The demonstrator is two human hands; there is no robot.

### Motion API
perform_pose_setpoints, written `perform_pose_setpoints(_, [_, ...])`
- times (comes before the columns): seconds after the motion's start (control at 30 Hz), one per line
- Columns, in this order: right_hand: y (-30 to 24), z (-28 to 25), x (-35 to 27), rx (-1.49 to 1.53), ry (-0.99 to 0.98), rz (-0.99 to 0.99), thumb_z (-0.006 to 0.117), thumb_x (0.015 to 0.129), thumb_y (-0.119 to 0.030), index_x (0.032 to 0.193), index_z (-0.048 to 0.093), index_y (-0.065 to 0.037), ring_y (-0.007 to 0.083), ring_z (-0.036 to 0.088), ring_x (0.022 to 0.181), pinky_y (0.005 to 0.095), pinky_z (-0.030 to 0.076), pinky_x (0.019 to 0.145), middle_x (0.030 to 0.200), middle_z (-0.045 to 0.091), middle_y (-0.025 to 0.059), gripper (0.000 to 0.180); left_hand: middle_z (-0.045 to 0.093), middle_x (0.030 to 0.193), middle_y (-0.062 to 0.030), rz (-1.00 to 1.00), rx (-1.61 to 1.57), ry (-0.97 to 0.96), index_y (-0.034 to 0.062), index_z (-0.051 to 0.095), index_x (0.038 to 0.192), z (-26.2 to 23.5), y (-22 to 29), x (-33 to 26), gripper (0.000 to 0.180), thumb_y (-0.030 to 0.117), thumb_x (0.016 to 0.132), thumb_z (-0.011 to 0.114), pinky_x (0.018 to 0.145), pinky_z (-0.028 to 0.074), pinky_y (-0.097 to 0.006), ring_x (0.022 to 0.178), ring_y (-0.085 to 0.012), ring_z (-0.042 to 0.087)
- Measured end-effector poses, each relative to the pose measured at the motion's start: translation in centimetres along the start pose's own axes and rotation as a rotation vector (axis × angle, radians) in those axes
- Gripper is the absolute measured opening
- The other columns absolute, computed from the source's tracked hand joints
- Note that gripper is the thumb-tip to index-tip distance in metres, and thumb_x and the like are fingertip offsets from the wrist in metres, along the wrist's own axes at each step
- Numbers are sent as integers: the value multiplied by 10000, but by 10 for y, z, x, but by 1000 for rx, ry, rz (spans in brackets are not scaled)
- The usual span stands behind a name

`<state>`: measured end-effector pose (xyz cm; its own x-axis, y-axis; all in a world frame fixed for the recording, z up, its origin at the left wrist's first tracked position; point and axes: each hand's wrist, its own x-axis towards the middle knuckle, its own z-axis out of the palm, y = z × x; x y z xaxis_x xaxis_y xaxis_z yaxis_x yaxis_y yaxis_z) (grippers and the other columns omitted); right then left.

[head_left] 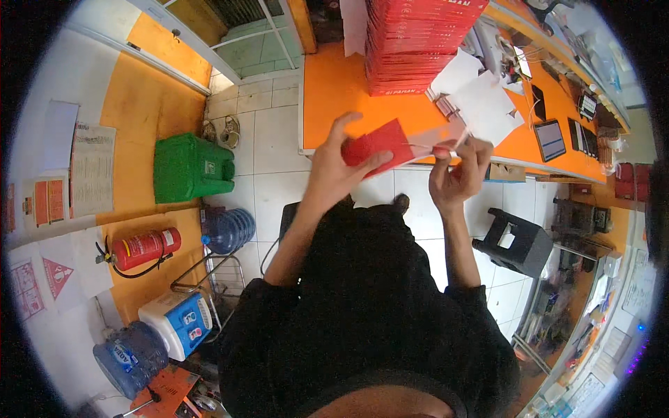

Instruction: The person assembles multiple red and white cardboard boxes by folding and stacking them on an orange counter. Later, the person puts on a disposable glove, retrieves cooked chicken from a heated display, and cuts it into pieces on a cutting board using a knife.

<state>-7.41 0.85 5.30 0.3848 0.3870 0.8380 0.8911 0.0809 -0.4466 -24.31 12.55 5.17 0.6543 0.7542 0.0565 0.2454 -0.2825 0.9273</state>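
Overhead, the left hand (pixel 334 167) gripped a red card (pixel 376 145) between thumb and fingers, held just above the orange counter (pixel 334 90) edge — the right hand (pixel 456 171) pinched a thin white strip (pixel 456 143) at the card's end, near a red stack (pixel 411 42).

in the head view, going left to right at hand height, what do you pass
green bin → left hand → red card → right hand → dark tablet
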Motion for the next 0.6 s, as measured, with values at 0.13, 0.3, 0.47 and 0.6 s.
perform_pose_setpoints(0.13, [-5,-12,-4,-23,56,90,745,788,-135,858,624,-18,208,449,820,307,386,715,837,467,71,182,195,1424,-263,384,163,377,138,433,1332,47,-30,1,887,490,628,843,1027,238,-628,1352,-436,193])
perform_pose_setpoints(0.3, [-7,-26,9,361,-221,223,794,707,-143,899,639,-20,193,431,841,301,383,747,875,446,54,276,225,1364,-250,550,184,385,193,430,1294,49,-14,13,985,426,472,921,1019,312,-593,1293,-457,253])
perform_pose_setpoints(0.47, [-34,-16,40,60,-353,156,835,668,-183,1004,660,-48,192,414,847,311,373,732,870,416,53,403,293,1280,-227,604,126,504,152,434,1160,59,14,26,878,307,446,922,934,386,-538,1219,-442,309])
perform_pose_setpoints(0.6, [-41,-6,30,-200,-67,151,814,689,-165,1051,668,-40,229,410,857,327,360,774,912,412,77,410,356,1219,-239,612,141,586,140,384,1151,66,25,31,837,259,497,893,896,369,-540,1161,-443,336])
